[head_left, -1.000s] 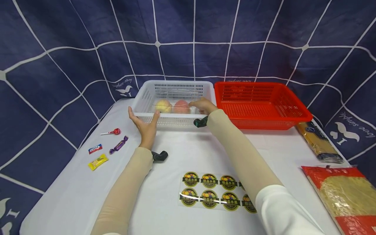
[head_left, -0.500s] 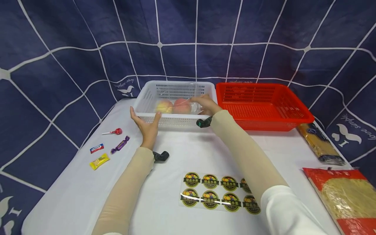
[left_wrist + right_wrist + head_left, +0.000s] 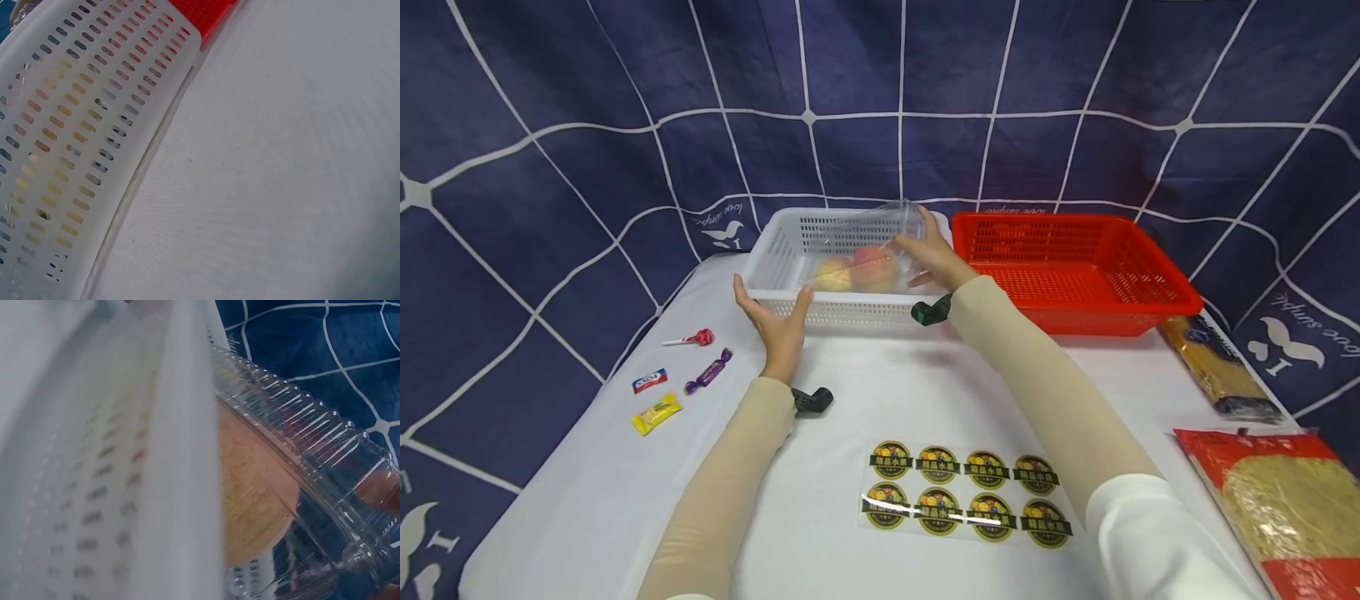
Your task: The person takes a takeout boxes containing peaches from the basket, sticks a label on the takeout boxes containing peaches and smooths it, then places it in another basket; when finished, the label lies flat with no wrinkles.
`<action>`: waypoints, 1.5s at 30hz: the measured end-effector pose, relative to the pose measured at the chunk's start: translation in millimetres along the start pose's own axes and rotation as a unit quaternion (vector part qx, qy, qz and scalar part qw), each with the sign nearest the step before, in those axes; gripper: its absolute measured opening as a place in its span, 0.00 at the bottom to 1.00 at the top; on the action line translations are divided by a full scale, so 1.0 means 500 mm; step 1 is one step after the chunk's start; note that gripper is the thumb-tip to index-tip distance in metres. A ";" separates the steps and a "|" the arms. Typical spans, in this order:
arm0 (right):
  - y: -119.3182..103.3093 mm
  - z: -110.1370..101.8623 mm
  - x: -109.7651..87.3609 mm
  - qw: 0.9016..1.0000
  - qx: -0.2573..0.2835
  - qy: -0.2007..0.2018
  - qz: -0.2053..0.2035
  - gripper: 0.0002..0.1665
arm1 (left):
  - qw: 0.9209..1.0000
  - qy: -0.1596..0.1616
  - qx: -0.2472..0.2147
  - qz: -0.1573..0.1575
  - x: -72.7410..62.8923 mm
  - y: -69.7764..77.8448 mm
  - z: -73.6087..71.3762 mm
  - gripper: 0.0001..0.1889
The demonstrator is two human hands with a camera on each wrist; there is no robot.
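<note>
My right hand [image 3: 938,257] grips the right end of a clear plastic clamshell box [image 3: 904,223]. The box sits tilted inside the white basket [image 3: 857,312], its right end raised. Through its plastic show a yellowish peach [image 3: 832,275] and a pinkish peach [image 3: 874,267]. Seen from the right wrist, the ribbed edge of the box [image 3: 312,434] rises beyond the basket's rim, with fingertips [image 3: 379,489] at its far end. My left hand [image 3: 780,335] rests at the basket's front left corner, thumb and fingers spread and straight. In the left wrist view the basket wall [image 3: 69,144] shows, the hand not.
A red basket [image 3: 1045,287] stands right of the white one. Wrapped candies [image 3: 707,372] and a lollipop [image 3: 700,337] lie at left. A sheet of round labels [image 3: 962,492] lies in front. Two food packages [image 3: 1221,367] lie at right, before the patterned curtain [image 3: 880,100].
My right hand has risen and lifted the right end of the clear box, tilting it with the peaches inside. My left hand stays at the basket's corner.
</note>
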State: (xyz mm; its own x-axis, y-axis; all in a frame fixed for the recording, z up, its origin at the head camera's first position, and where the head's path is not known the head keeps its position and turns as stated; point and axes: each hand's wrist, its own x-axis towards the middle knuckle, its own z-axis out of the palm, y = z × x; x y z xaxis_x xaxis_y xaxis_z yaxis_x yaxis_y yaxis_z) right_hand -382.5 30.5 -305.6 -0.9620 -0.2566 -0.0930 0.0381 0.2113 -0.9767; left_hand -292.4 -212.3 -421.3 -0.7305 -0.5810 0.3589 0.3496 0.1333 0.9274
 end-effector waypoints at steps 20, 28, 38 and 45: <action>-0.081 -0.162 -0.075 0.996 -0.087 -0.033 0.006 0.51 | 1.000 -0.005 -0.011 -0.007 -0.032 0.064 0.015 0.59; -0.066 -0.226 -0.111 0.999 -0.012 -0.039 0.019 0.50 | 1.000 -0.011 -0.006 -0.010 -0.018 0.042 0.017 0.58; 0.010 -0.266 -0.166 0.997 0.067 -0.024 -0.022 0.45 | 1.000 -0.014 0.007 -0.006 0.000 -0.004 0.007 0.61; 0.029 -0.273 -0.222 0.995 0.094 -0.025 -0.012 0.44 | 1.000 -0.012 0.005 -0.011 0.000 -0.001 0.000 0.60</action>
State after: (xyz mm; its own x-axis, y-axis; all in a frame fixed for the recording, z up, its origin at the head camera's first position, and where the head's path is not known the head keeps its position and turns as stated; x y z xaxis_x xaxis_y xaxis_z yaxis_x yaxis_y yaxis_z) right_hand -312.2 190.9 -283.2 -0.9487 -0.3076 -0.0738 0.0695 0.0248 -0.9973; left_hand -292.4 -212.4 -421.7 -0.7521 -0.5646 0.3399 0.3270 0.1281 0.9363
